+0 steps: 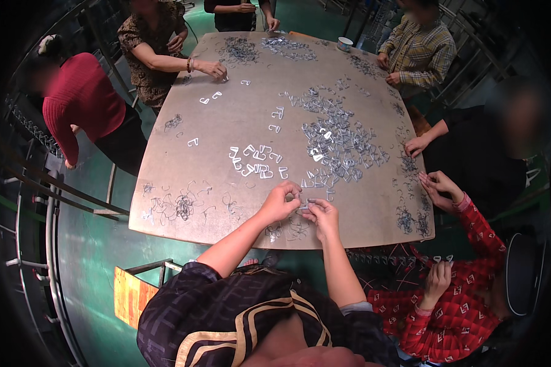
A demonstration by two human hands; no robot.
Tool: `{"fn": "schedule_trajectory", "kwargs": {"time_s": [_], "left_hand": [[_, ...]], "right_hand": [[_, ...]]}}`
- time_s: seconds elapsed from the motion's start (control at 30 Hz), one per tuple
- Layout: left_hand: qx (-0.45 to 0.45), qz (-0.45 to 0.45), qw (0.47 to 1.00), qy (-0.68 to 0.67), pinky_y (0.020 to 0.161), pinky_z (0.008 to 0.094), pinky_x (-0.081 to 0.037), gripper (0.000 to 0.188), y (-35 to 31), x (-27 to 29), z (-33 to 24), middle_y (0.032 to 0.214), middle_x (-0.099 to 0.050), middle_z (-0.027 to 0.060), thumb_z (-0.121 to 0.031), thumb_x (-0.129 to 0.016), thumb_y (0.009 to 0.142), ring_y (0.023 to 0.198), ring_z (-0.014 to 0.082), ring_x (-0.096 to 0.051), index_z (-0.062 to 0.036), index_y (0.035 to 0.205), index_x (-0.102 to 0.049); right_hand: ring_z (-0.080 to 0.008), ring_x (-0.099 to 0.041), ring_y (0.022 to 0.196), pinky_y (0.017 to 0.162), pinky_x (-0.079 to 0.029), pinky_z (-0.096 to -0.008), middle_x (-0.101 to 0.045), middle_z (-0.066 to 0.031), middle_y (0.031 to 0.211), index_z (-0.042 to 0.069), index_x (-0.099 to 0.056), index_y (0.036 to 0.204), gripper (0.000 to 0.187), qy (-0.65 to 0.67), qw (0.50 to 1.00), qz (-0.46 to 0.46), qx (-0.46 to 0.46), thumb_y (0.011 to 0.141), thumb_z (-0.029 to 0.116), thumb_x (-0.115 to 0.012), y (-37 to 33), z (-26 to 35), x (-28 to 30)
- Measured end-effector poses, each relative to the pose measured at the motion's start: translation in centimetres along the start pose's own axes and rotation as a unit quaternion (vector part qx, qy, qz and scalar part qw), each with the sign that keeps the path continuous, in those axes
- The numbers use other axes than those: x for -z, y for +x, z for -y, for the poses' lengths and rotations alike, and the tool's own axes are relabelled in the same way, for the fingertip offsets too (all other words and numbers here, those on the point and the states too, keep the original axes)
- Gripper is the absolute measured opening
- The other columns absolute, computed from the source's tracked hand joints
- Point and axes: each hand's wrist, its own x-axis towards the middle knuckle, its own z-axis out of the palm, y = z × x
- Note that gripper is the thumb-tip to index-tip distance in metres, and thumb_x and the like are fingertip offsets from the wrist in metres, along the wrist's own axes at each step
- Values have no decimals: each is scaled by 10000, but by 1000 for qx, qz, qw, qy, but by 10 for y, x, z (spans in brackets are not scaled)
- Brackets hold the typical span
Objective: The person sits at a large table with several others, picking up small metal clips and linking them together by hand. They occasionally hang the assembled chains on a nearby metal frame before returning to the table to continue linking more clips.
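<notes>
Black patterned cloth with gold-striped trim (180, 306) covers my chest. Over the broad brown tabletop (373, 214), my right hand (322, 215) pinches a small pale-grey piece (304, 207); my left hand (281, 202) curls beside it, whether gripping too I cannot tell. Beyond lie a modest cluster of bright silvery hooks (264, 171) and a far larger heap of dull-grey hooks (343, 147). Work looks midway; which pieces are finished, I can't tell.

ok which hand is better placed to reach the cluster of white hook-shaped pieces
Probably the left hand: it sits nearer the white hook-shaped pieces, while the right hand is farther right. Both are at a small light piece.
</notes>
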Motion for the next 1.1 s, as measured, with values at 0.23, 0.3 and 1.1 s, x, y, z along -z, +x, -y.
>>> {"fn": "schedule_trajectory", "kwargs": {"time_s": [0.23, 0.3, 1.1], "left_hand": [[-27, 4, 996, 89, 938, 387, -423, 110, -10, -11, -4, 1071, -588, 141, -99, -665, 744, 1061, 308, -557, -34, 776, -582], [-29, -15, 993, 115, 932, 395, -421, 116, -11, -14, -6, 1074, -585, 139, -102, -668, 747, 1059, 319, -548, -32, 773, -579], [-123, 75, 970, 196, 846, 422, -390, 144, -16, -8, -5, 963, -588, 76, -93, -647, 758, 989, 290, -540, -54, 867, -561]], "right_hand": [[-246, -681, 878, 770, -590, -315, -653, -188, 1028, -124, -581, 1110, 251, -26, 999, 23, -23, 868, -62, -567, 2, 0, 9], [-254, -682, 884, 778, -589, -323, -653, -195, 1034, -126, -578, 1118, 255, -19, 999, 21, -27, 878, -53, -536, 2, 0, 7], [-311, -674, 921, 815, -582, -383, -637, -237, 1034, -156, -542, 1137, 293, -36, 991, 51, -122, 899, -21, -438, 4, -1, 13]]}}
